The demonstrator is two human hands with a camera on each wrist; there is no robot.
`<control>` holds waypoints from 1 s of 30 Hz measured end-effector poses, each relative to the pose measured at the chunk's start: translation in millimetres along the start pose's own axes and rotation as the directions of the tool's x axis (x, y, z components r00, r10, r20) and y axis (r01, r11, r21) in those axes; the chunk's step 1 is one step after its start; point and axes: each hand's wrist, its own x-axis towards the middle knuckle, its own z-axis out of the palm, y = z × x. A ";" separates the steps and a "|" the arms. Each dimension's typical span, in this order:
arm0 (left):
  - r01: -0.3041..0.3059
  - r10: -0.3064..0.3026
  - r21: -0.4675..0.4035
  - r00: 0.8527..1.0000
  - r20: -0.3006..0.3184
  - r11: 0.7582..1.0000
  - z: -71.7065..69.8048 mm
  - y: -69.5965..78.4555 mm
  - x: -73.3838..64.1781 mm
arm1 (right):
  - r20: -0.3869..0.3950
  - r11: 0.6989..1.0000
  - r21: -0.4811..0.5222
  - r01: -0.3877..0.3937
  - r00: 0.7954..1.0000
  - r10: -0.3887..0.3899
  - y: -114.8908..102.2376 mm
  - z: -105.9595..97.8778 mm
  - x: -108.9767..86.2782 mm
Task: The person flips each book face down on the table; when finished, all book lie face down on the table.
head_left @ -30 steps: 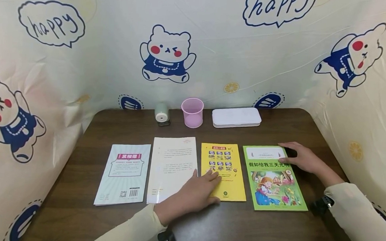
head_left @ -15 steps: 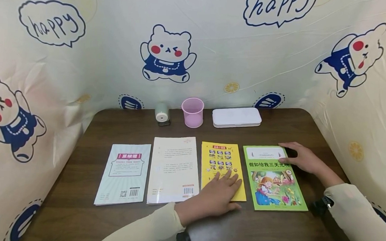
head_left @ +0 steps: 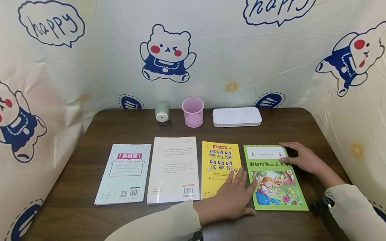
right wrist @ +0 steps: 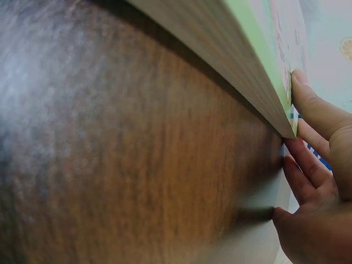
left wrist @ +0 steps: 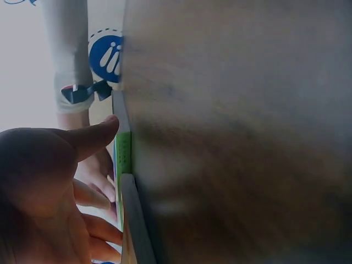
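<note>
Four books would be too loose a count, so several books lie in a row on the brown table (head_left: pixel 160 225). My left hand (head_left: pixel 234 202), fingers spread, lies over the lower right of the yellow book (head_left: pixel 214 180), its fingertips right at the left edge of the green picture-cover book (head_left: pixel 284 177). In the left wrist view the thumb (left wrist: pixel 96 137) stretches out near the books' edges. My right hand (head_left: pixel 303 158) grips the green book's upper right corner. The right wrist view shows its thumb (right wrist: pixel 313 104) on the cover and its other fingers around the corner.
Left of the yellow book lie a white book (head_left: pixel 174 171) and a pale blue book (head_left: pixel 123 175). Along the back stand a green pencil sharpener (head_left: pixel 162 113), a pink cup (head_left: pixel 192 115) and a white flat case (head_left: pixel 237 117). A patterned cloth (head_left: pixel 210 55) rises behind.
My left hand has slid right, from the yellow book's left side across to its right side and the green book's edge. My right hand has stayed at the green book's corner.
</note>
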 end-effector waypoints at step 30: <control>-0.069 0.066 -0.106 0.997 -0.031 0.992 -6.6 -0.7 4.3 | -0.009 1.000 0.017 0.004 1.000 -0.004 3.7 3.8 1.6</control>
